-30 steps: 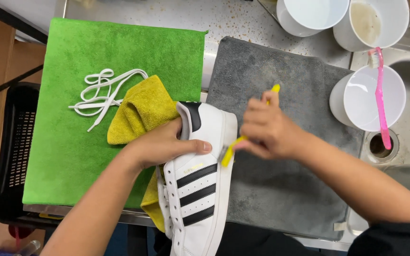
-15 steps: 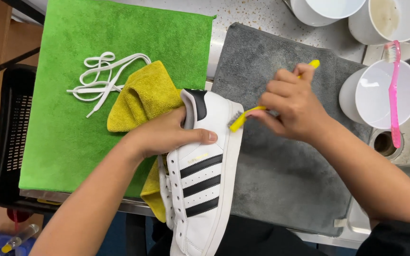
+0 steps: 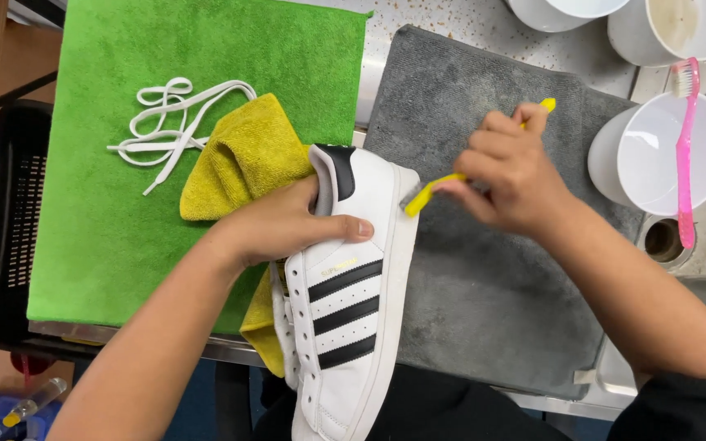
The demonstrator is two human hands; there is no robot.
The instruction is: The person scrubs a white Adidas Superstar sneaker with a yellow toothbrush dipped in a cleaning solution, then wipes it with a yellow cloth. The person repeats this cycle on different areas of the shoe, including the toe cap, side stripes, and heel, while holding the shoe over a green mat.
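My left hand (image 3: 288, 224) grips a white sneaker (image 3: 353, 310) with black stripes and a black heel tab, fingers inside the opening, thumb across the side. The shoe lies heel away from me, between the green cloth (image 3: 181, 106) and the grey towel (image 3: 492, 269). My right hand (image 3: 510, 170) holds a yellow toothbrush (image 3: 428, 194), whose bristles touch the sole edge near the heel. A yellow cloth (image 3: 243, 159) lies under and beside the shoe. White laces (image 3: 173, 122) rest loose on the green cloth.
White cups stand at the back right; the nearest cup (image 3: 663, 159) carries a pink toothbrush (image 3: 684, 155) across its rim. A sink drain (image 3: 665, 242) is beside it. A black crate (image 3: 10, 220) sits at the left, below the counter edge.
The yellow toothbrush has slid along the sole edge from the middle of the shoe toward the heel. My left hand has kept its grip on the sneaker.
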